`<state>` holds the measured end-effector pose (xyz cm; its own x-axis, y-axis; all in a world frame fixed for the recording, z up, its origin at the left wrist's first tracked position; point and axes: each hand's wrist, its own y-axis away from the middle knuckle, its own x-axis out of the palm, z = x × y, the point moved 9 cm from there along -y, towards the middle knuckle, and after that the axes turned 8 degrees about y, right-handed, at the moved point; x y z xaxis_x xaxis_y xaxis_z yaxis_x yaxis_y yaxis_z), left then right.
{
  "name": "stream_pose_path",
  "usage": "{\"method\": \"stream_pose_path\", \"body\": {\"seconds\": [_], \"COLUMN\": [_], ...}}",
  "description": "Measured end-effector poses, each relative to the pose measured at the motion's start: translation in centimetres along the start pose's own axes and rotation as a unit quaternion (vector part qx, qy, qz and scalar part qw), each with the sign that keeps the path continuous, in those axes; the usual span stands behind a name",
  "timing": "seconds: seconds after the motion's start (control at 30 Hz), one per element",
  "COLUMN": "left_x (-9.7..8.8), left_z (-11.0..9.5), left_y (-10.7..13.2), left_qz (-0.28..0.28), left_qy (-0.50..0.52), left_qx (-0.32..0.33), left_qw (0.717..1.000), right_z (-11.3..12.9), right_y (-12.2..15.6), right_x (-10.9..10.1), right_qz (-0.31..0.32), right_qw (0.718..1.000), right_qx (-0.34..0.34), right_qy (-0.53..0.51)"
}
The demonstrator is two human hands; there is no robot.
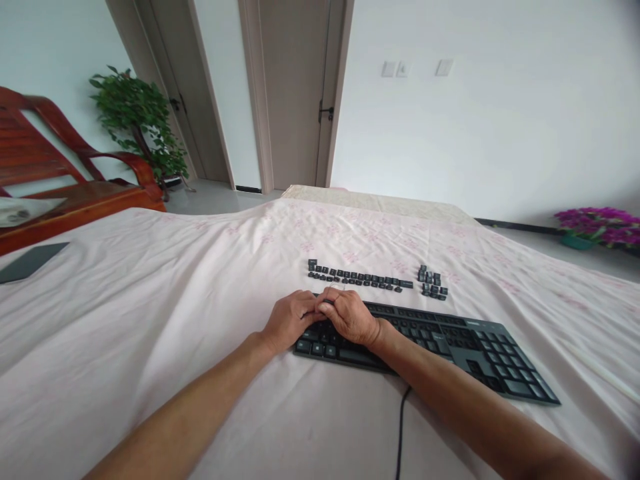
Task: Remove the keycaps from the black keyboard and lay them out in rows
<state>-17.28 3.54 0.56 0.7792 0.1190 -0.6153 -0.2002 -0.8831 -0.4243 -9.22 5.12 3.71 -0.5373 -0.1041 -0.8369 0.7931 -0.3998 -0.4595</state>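
Observation:
A black keyboard [467, 337] lies at a slant on the cloth, with bare patches where keycaps are off. At its upper left corner my left hand [294, 320] is closed, fingertips bent down over the keys. Against it presses my right hand [351, 317], also closed, its thumb and fingers pinched over the same corner. A small dark piece shows at the right fingers, and a thin wire-like loop stands just beyond them; what either hand grips is mostly hidden. Loose black keycaps [367, 277] lie in rows behind the keyboard, with a smaller keycap group [433, 283] to their right.
A black cable [401, 427] runs from the keyboard toward me. Pale floral cloth [225, 267] covers the surface in folds. A dark flat object [33, 261] lies at the left edge. Beyond are a wooden bench [75, 193], a leafy plant [135, 117] and purple flowers [600, 223].

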Motion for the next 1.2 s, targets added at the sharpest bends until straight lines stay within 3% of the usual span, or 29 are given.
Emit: {"method": "stream_pose_path", "body": {"seconds": [0.17,0.33,0.53,0.63,0.8,0.97,1.2], "left_x": [0.1,-0.1,-0.1,-0.3,-1.1,-1.5,-1.5], "left_z": [0.4,1.4,2.7,3.1,3.6,3.6,3.6], "left_y": [0.0,0.1,0.3,0.3,0.3,0.3,0.4], "left_qz": [-0.005,-0.011,-0.049,-0.067,-0.104,-0.125,-0.133], "left_qy": [0.017,0.117,0.231,0.282,0.322,0.318,0.315], "left_qx": [-0.027,-0.080,-0.138,-0.147,-0.149,-0.143,-0.141], "left_qw": [0.999,0.990,0.962,0.946,0.929,0.929,0.929], "right_z": [-0.7,-1.3,-1.4,-1.0,-1.6,-2.1,-2.4], "right_y": [0.1,0.2,0.5,0.4,0.0,-0.2,-0.4], "right_x": [-0.5,-1.1,-3.8,-4.7,-3.5,-1.3,-1.2], "right_qz": [-0.033,-0.058,-0.154,-0.167,-0.104,-0.028,0.005], "right_qw": [0.999,0.995,0.984,0.983,0.990,0.992,0.984], "right_qx": [0.019,0.053,0.084,0.071,0.094,0.111,0.148], "right_qy": [-0.032,-0.059,-0.017,0.005,-0.024,0.054,0.102]}}
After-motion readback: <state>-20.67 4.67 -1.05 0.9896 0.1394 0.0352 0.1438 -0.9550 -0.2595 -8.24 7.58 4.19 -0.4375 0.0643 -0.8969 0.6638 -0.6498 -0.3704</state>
